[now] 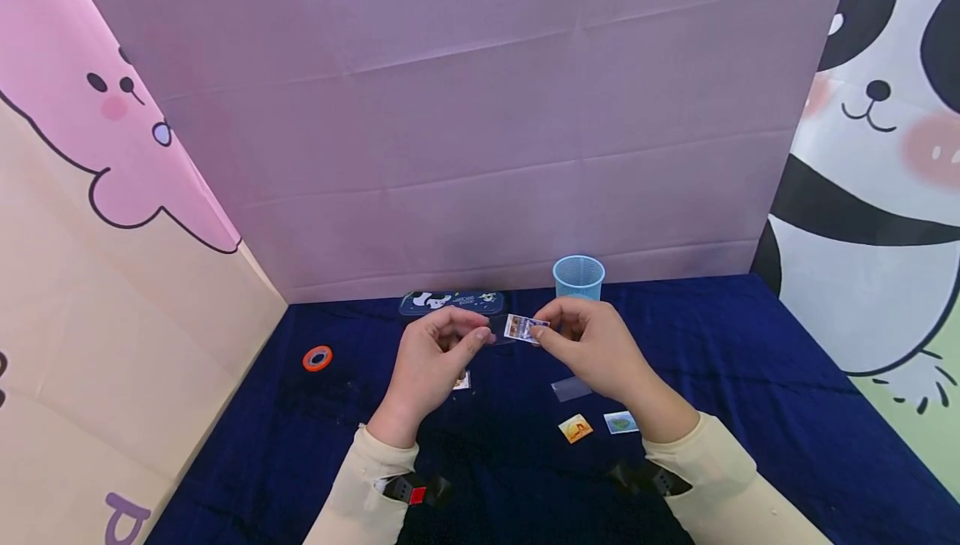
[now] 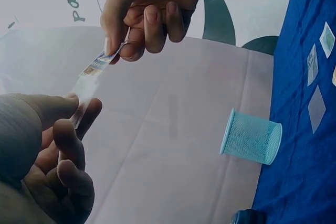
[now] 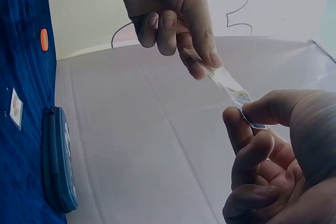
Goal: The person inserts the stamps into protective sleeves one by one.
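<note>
Both hands are raised over the dark blue cloth, facing each other. My left hand (image 1: 431, 362) pinches one end of a clear plastic sleeve (image 2: 87, 88) between thumb and fingers. Opposite it, my right hand (image 1: 603, 353) grips a small printed card (image 1: 519, 327) by its end, thumb on top. In the wrist views the sleeve overlaps the card's near end, so the two form one slanting strip between the hands. The right thumb and fingertips hide the card's outer end.
Behind the hands stand a light blue mesh cup (image 1: 579, 278) and a panda pencil case (image 1: 450, 302). An orange ring-shaped roll (image 1: 308, 361) lies at left. On the cloth are an orange card (image 1: 576, 428), a green-and-blue card (image 1: 621, 422), another clear sleeve (image 1: 572, 388) and a partly hidden card (image 1: 463, 381).
</note>
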